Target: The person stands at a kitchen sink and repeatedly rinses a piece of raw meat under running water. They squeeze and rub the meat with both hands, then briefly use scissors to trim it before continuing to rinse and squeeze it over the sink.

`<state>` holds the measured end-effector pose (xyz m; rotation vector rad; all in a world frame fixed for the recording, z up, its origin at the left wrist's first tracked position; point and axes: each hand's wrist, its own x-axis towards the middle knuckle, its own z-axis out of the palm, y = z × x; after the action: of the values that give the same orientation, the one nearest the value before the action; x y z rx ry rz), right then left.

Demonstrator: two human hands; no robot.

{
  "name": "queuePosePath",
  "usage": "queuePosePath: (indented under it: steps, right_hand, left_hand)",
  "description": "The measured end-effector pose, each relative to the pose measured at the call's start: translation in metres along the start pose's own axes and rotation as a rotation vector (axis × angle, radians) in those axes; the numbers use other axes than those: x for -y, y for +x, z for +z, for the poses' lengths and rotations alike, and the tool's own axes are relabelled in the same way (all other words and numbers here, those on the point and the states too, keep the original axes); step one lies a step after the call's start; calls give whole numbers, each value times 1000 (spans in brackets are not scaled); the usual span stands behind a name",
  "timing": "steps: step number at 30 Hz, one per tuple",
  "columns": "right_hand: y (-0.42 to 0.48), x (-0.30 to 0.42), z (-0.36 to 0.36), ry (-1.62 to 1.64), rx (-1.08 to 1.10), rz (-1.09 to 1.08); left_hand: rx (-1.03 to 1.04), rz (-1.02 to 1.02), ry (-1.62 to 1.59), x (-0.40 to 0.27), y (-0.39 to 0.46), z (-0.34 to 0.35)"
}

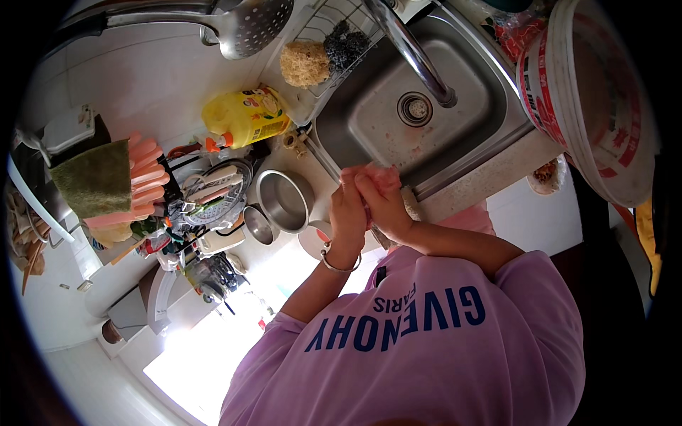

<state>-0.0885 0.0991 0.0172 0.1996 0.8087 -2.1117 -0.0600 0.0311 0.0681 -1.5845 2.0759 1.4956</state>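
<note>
My left hand [347, 210], with a bangle on its wrist, is pressed together with my right hand [384, 205] at the near left rim of the stainless steel sink [367, 117]. Both are closed around a crumpled pink bundle [383, 177], which sticks out past the fingers over the sink's edge. It looks soft and wet; whether it is cloth or something else I cannot tell. The chrome faucet [413, 50] arches over the basin, its spout near the drain [415, 109]. No running water shows.
Left of my hands stand a metal pot [285, 201], a smaller metal bowl [261, 224] and a yellow detergent bottle [248, 117]. A wire rack [319, 18] holds a tan scrubber [305, 64] and steel wool [345, 47]. A white-and-red tub [565, 101] is right of the sink.
</note>
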Motion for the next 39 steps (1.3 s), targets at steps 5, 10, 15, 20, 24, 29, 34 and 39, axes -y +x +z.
queuePosePath:
  steps: [5, 10, 15, 20, 24, 29, 34, 39]
  right_hand:
    - [0, -8, -3, -32, -63, 14]
    - [1, -11, -5, -17, -95, 37]
    - [3, -14, -4, -46, -123, -34]
    - [17, -27, -24, -202, -32, -69]
    - [28, 2, -26, 21, 229, 45]
    - [33, 20, -35, 110, 395, 246]
    - [52, 2, -49, 72, 263, 168]
    - [51, 5, -29, 202, 158, 98]
  left_hand:
    - [-8, 84, 97, 16, 9, 1]
    - [-15, 131, 188, 12, 9, 3]
    - [-39, 89, 176, 1, 6, 8]
    - [189, -2, -14, 10, 24, -6]
    - [367, -279, -422, -9, 30, -15]
    - [603, -346, -508, -12, 31, -27]
    - [521, -105, -520, -35, 18, -2]
    - [27, 250, 149, -3, 14, 11]
